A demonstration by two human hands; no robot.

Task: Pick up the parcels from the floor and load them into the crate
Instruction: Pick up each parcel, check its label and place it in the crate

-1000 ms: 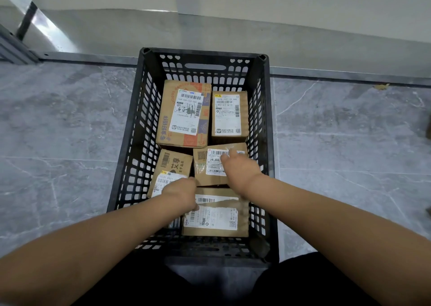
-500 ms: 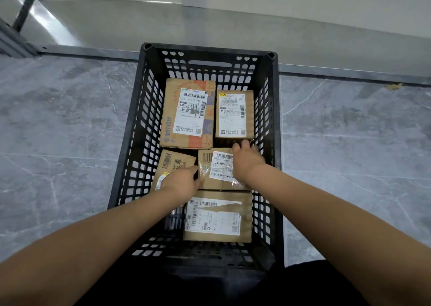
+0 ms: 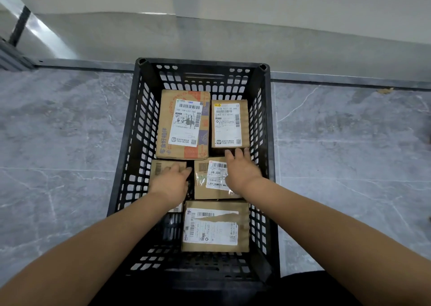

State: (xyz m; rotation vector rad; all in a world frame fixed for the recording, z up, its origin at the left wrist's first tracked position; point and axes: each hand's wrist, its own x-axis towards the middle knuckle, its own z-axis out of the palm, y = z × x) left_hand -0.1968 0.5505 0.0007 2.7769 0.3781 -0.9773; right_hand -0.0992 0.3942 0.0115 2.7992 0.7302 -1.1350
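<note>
Our right hand (image 3: 242, 172) lies flat, fingers slightly spread, on the middle parcel (image 3: 210, 180) against the crate's (image 3: 203, 62) right wall. Our left hand (image 3: 171, 183) (fingers relaxed) rests just left of it.

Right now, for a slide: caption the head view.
Left hand touches a small parcel, right hand the J4-J06 parcel, inside a black crate.

The right hand (image 3: 241, 172) has slid forward off the middle parcel's (image 3: 205, 189) label to its far edge, fingers straight. The left hand (image 3: 171, 182) has moved ahead onto the small left parcel (image 3: 161, 166), covering its label.
</note>
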